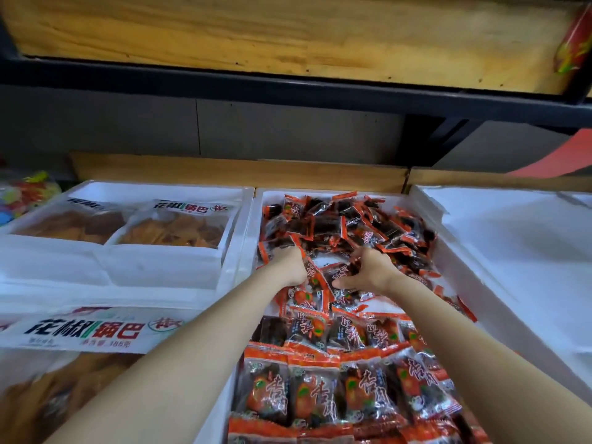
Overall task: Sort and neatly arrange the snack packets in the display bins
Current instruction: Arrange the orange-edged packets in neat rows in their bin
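Overhead, a pale wooden shelf board [288, 33] in a dark metal frame spanned the background. Below it, the middle white foam display bin [272, 194] held the small red-orange and clear plastic snack packets [352, 225]: a loose heap at the far end, overlapping rows at the near end. Beside it, the left white foam bin [144, 191] held large clear bags of golden crisps [173, 225].

The left hand [290, 262] and the right hand [368, 269] sat at the near edge of the heap, each with fingers curled round a few packets.

We judged the packets light, soft and slippery, with film that crinkles and slides. A hold across the flat body, not the crimped ends, appeared most secure.

The fingertips were buried in the heap, so we could not determine the count in each hand. Blur obscured the printing on the far packets. The picture edge cut off the nearest rows and the right white foam bin [512, 245].
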Tool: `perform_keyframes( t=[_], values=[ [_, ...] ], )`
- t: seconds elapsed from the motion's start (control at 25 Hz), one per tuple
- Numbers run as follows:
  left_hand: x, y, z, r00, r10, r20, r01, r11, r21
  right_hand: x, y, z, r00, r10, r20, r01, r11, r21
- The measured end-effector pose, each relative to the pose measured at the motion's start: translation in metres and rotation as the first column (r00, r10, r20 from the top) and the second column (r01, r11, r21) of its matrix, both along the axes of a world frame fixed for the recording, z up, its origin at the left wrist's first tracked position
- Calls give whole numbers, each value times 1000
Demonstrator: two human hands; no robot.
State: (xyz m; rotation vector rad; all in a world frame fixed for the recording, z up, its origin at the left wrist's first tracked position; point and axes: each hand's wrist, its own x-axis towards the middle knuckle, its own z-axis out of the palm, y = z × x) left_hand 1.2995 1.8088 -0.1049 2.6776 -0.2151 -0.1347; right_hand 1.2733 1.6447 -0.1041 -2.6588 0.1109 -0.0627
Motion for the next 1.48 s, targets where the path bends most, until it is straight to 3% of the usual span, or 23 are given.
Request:
perform_keyframes(
  t=[0.12, 0.28, 0.36, 0.48, 0.64, 0.88, 1.08, 1.2, 1.32, 1.4, 1.48],
  values=[
    [-7, 4, 4, 999, 45, -22, -48, 987, -156, -13, 1, 6, 998, -22, 63, 10, 982, 190],
    [-22, 10, 13, 999, 48, -19, -51, 958, -282, -29, 4, 15, 963, -69, 261, 3, 969, 245],
    [-34, 14, 21, 999, 50, -8, -49, 895, -444, -39, 7, 23, 923, -102, 371, -28, 944, 328],
    [-61, 22, 38, 999, 33, -3, -26, 724, -689, -56, 14, 38, 869, -145, 472, -96, 888, 449],
    [-93, 32, 48, 998, 2, -62, -55, 501, -864, -73, 25, 49, 835, -271, 479, -123, 756, 643],
    [-106, 40, 24, 991, 107, -85, -121, 394, -911, -83, 55, 47, 908, -275, 316, -180, 424, 888],
    [-101, 44, 16, 980, 168, -104, -152, 306, -940, -86, 85, 36, 945, -73, 320, -247, 485, 839],
    [-95, 51, 17, 983, 144, -112, -151, 302, -941, -80, 97, 30, 933, 9, 359, -295, 589, 752],
    [-88, 58, 12, 988, 143, -59, -101, 303, -947, -74, 101, 31, 910, 103, 403, -374, 626, 684],
    [-86, 61, 14, 983, 175, -45, -91, 266, -960, -64, 90, 27, 912, 78, 403, -324, 738, 592],
    [-83, 64, 14, 981, 190, -42, -89, 251, -964, -46, 69, 12, 947, 81, 311, -180, 935, 305]
  ],
)
